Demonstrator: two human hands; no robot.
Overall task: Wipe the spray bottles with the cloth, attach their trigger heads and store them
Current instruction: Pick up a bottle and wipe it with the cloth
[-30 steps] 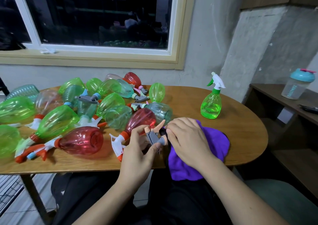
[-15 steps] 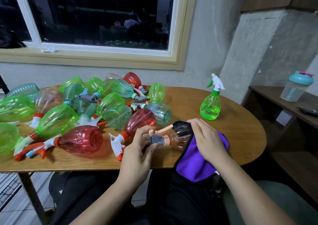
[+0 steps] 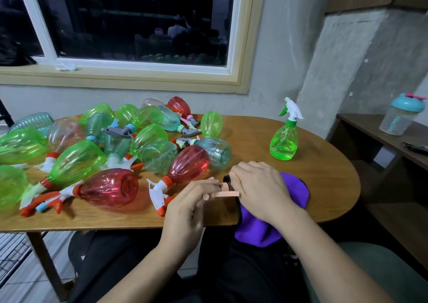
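My left hand (image 3: 187,205) grips the peach trigger head (image 3: 224,194) of a small spray bottle at the table's front edge. The bottle's body is hidden inside the purple cloth (image 3: 289,191), which my right hand (image 3: 259,187) wraps and presses around it. Only the peach lever and a bit of the neck show between my hands. A green spray bottle (image 3: 284,138) with a white and green head stands upright at the far right of the table.
Several green, red and clear spray bottles (image 3: 111,187) lie in a pile across the left and middle of the oval wooden table (image 3: 324,175). A shaker cup (image 3: 403,115) stands on a dark shelf to the right. A window is behind the table.
My right hand has slid the purple cloth back over the bottle toward my left hand, covering the clear body that showed half a second ago. The left hand has turned over the trigger head.
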